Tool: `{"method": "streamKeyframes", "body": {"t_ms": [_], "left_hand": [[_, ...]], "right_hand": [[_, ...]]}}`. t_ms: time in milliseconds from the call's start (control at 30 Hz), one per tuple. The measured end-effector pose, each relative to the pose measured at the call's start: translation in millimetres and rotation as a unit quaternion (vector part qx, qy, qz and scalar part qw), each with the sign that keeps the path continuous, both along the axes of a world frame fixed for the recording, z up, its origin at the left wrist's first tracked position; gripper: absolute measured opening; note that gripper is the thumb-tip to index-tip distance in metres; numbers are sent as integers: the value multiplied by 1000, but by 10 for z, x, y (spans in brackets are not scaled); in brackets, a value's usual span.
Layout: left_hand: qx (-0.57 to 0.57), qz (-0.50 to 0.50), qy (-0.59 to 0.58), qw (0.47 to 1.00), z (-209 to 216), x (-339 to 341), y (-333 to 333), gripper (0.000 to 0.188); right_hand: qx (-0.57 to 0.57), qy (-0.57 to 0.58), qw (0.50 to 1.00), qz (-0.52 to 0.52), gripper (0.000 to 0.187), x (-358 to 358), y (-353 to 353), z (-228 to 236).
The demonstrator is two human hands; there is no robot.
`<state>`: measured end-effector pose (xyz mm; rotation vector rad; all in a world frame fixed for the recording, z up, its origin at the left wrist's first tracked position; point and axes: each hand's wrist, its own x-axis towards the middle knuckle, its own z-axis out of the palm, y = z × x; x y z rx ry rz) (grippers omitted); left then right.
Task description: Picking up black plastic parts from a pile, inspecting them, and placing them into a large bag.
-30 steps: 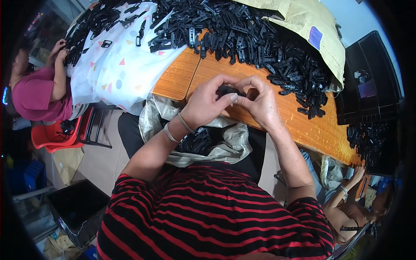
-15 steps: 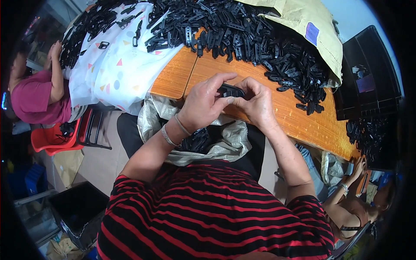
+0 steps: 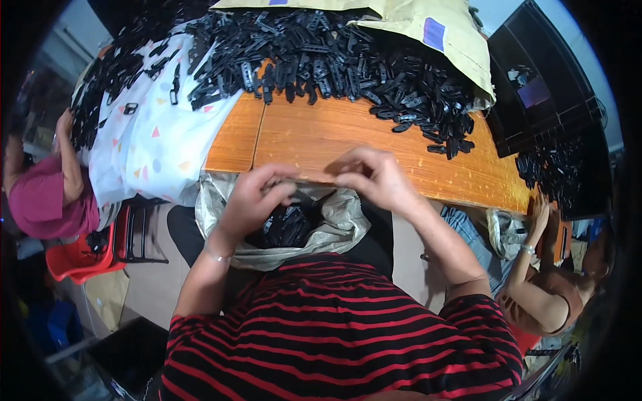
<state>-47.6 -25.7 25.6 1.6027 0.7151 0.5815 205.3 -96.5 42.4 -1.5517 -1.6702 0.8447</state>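
Note:
My left hand (image 3: 253, 200) hovers over the mouth of a woven sack (image 3: 338, 237) in my lap, its curved fingers apart and nothing seen in them. Just beyond its fingertips, a blurred black plastic part (image 3: 305, 198) shows above the sack; I cannot tell whether it is falling or lying there. Small black plastic parts (image 3: 286, 227) fill the inside of the sack. To the right, at the table's front edge, my right hand (image 3: 380, 179) is open, thumb and fingers apart and slightly smeared by motion.
Black plastic parts (image 3: 294, 57) lie heaped along the far side of the wooden table (image 3: 314, 137). A paper sack (image 3: 461, 57) and black bins (image 3: 542, 87) stand at the right. A patterned white plastic sheet (image 3: 154, 140) covers the left. One person (image 3: 53, 200) sits left, another (image 3: 542, 301) right.
Half a second ago both hands held a black plastic part over the table edge. Now they have parted and let it go, the left hand lower over the sack. The view has shifted slightly.

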Motion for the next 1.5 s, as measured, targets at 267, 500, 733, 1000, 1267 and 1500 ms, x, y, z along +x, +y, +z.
{"method": "streamKeyframes", "body": {"t_ms": [267,500,733,1000,1267,1500], "left_hand": [[278,73,116,951,-95,-154,287,12],[477,140,193,846,-167,211,1348,25],[508,86,319,796,-224,315,1698,17],[518,82,252,813,-222,131,1285,16],[488,78,238,836,-278,-8,1223,19],[539,87,281,789,-191,-63,1181,16]], "right_hand": [[55,-366,906,-205,17,920,70,-175],[45,-381,913,-139,15,1066,134,-112],[-9,-411,906,-101,20,1044,131,51],[13,-277,958,-71,33,848,35,-93],[-10,-335,941,-37,27,742,26,-34],[19,-265,961,-79,23,471,133,34]]}}
